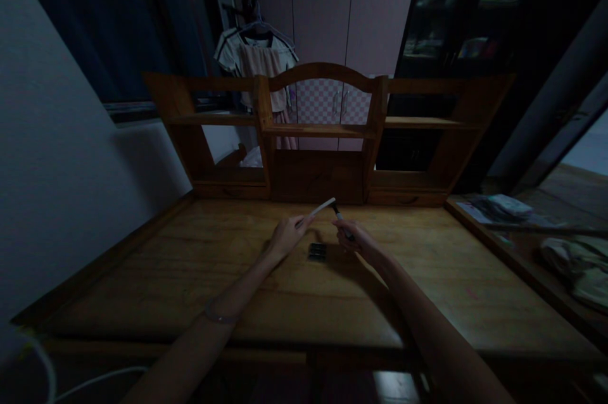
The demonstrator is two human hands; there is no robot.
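Observation:
My left hand (pixel 287 234) is closed around a slim, white, slightly curved strip (pixel 323 206) that points up and to the right. My right hand (pixel 357 239) grips a thin black-and-grey handled tool (pixel 339 216). The tool's black tip meets or nearly meets the strip's far end; the dim light hides whether they touch. Below and between both hands, a small dark pack (pixel 317 252) with several black bars across it lies flat on the wooden desk (pixel 228 265).
A wooden shelf unit (pixel 319 130) stands along the desk's back edge. Clothes (pixel 259 56) hang behind it on the left, before pink cabinets (pixel 323 11). Raised wooden rims border the desk's sides. Folded cloth (pixel 582 265) lies beyond the right rim, and a white cable (pixel 47 366) hangs at lower left.

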